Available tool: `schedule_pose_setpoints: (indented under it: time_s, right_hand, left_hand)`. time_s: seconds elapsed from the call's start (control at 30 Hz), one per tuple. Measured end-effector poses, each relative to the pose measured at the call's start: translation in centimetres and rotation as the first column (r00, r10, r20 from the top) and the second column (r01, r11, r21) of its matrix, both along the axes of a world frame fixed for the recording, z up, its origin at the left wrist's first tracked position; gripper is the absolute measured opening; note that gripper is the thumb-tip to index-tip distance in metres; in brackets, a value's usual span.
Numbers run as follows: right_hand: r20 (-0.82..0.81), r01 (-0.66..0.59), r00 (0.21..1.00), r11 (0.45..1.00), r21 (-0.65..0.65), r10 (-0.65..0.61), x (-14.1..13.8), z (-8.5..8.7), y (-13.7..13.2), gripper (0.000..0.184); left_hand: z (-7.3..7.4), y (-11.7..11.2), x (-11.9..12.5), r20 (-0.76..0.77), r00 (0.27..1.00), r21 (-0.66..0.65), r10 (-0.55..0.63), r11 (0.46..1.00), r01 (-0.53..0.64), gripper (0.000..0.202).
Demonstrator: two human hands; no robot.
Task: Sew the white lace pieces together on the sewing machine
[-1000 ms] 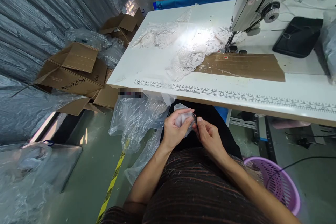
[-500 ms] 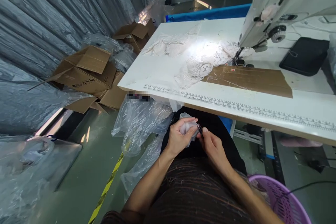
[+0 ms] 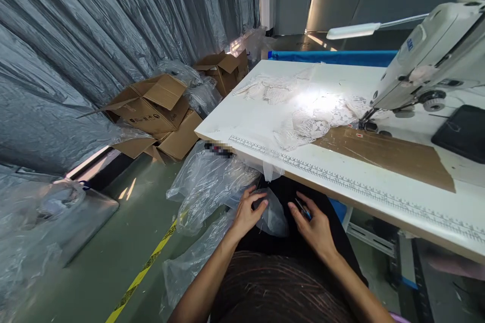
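Over my lap, my left hand (image 3: 247,213) has its fingers spread and curved. A sheer whitish piece of fabric (image 3: 274,216) lies on my dark trousers right beside those fingers; whether the thumb touches it I cannot tell. In my right hand (image 3: 315,223) is a small tool with a metal blade and a blue part, which looks like thread snips (image 3: 304,209). White lace fabric (image 3: 310,118) is spread across the sewing table (image 3: 242,116), one end reaching under the needle area of the sewing machine (image 3: 428,55).
A strip of brown cardboard (image 3: 394,154) and a printed ruler (image 3: 326,174) run along the table. Clear plastic bags (image 3: 212,186) hang at its left corner. Open cardboard boxes (image 3: 151,111) stand on the floor at left. A dark pad (image 3: 464,133) lies at right.
My hands have moved apart. The left has let go of the sheer fabric, which now lies on my lap, and the right has drawn away with the snips. The view has tilted up.
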State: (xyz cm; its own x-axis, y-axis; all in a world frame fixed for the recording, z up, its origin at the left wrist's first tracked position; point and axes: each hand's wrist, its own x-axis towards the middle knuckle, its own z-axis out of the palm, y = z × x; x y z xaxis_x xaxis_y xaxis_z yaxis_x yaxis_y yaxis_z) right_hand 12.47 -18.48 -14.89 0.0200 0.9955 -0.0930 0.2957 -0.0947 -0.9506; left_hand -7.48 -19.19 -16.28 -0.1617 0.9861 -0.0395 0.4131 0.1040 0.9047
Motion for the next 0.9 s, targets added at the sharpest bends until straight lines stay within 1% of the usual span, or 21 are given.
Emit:
schedule_pose_setpoints:
  time_s: [0.1,0.13,0.17,0.2,0.27,0.33,0.37,0.43,0.5,0.53,0.57,0.63,0.7,0.73,0.8,0.83,0.87,0.9]
  right_hand:
    - [-0.141,-0.055,0.987,0.988,0.143,0.075,-1.5,3.9,2.0,0.048]
    - [-0.188,-0.062,0.978,0.985,0.161,0.092,-2.4,5.0,2.7,0.045]
    - [-0.234,-0.052,0.968,0.987,0.150,0.087,-3.4,5.8,3.3,0.044]
    - [-0.275,-0.030,0.959,0.991,0.130,0.065,-4.3,6.4,3.8,0.045]
    - [-0.329,0.033,0.944,0.995,0.089,-0.002,-5.9,7.0,4.2,0.046]
    - [-0.343,0.085,0.938,0.993,0.076,-0.054,-6.5,7.1,3.8,0.043]
    - [-0.331,0.090,0.942,0.992,0.085,-0.057,-6.3,7.0,3.3,0.041]
    - [-0.273,0.041,0.962,0.991,0.124,-0.006,-5.3,6.7,2.0,0.036]
    - [-0.198,-0.049,0.977,0.986,0.157,0.080,-3.7,6.5,0.4,0.036]
    - [-0.171,-0.093,0.978,0.982,0.162,0.121,-2.8,6.4,-0.3,0.036]
    - [-0.154,-0.129,0.976,0.979,0.160,0.154,-2.1,6.3,-0.9,0.036]
    - [-0.136,-0.179,0.971,0.973,0.143,0.199,-0.9,6.2,-1.8,0.035]
    - [-0.115,-0.192,0.972,0.973,0.129,0.207,-0.2,6.3,-2.1,0.034]
    - [-0.098,-0.172,0.978,0.976,0.133,0.186,0.0,6.4,-2.1,0.034]
    - [-0.047,-0.091,0.994,0.981,0.171,0.100,0.3,6.5,-1.6,0.032]
    - [-0.013,-0.041,0.999,0.977,0.207,0.044,0.6,6.4,-1.3,0.030]
    - [0.033,-0.015,0.999,0.968,0.252,0.007,0.8,6.2,-1.0,0.028]
    - [0.089,-0.010,0.996,0.952,0.305,-0.018,1.1,5.9,-0.7,0.026]
  left_hand:
    - [1.1,0.9,-0.9,-0.049,0.995,0.149,0.084,0.986,-0.075,0.020]
    - [1.8,1.2,-1.1,-0.047,0.992,0.221,0.117,0.970,-0.103,0.020]
    - [2.5,1.5,-1.2,-0.049,0.987,0.301,0.152,0.945,-0.130,0.020]
    - [3.3,1.7,-1.3,-0.058,0.981,0.387,0.186,0.910,-0.150,0.020]
    - [5.3,2.0,-1.5,-0.099,0.962,0.557,0.256,0.815,-0.159,0.018]
    - [7.4,2.2,-1.8,-0.161,0.941,0.689,0.298,0.716,-0.109,0.017]
    - [8.5,2.3,-2.0,-0.192,0.934,0.732,0.302,0.678,-0.069,0.018]
    - [10.4,2.4,-2.2,-0.260,0.926,0.777,0.273,0.629,0.033,0.024]
    - [11.7,2.8,-2.0,-0.347,0.916,0.774,0.203,0.614,0.157,0.030]
    - [12.1,3.0,-1.7,-0.388,0.908,0.759,0.158,0.614,0.218,0.031]
    - [12.4,3.3,-1.3,-0.426,0.898,0.737,0.107,0.617,0.276,0.031]
    - [12.3,3.9,-0.4,-0.473,0.881,0.691,0.004,0.621,0.369,0.030]
    - [11.7,4.3,0.6,-0.471,0.881,0.672,-0.050,0.626,0.395,0.025]
    - [11.2,4.4,0.9,-0.452,0.891,0.683,-0.041,0.627,0.375,0.020]
    - [9.7,4.2,1.3,-0.383,0.923,0.731,0.034,0.623,0.280,0.010]
    - [8.7,3.8,1.3,-0.350,0.934,0.747,0.072,0.623,0.232,0.011]
    - [7.7,3.4,1.2,-0.327,0.940,0.750,0.096,0.632,0.196,0.018]
    - [6.5,2.9,1.0,-0.312,0.944,0.732,0.106,0.661,0.167,0.026]
